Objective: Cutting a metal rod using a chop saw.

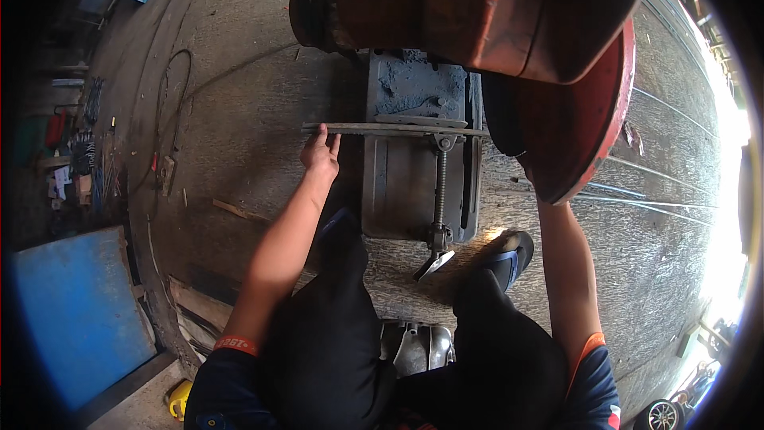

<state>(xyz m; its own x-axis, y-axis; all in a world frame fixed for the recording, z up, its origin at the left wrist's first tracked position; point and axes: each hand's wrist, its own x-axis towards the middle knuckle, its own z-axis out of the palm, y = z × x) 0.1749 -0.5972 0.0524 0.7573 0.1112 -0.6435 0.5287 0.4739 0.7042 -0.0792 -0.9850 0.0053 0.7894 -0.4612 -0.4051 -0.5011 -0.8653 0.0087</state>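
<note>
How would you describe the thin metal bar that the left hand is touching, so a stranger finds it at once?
Find the big red cut-off saw on the concrete floor. Across its grey vise base lies a thin flat metal bar, its left end under the left hand. Unlike the upright threaded screw, it runs sideways.

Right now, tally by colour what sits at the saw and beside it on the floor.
Red: 2, the blade guard and the motor housing
Grey: 3, the metal bar under the left hand, the vise base, the vise screw
Blue: 1, the flat panel
Total: 6
</note>
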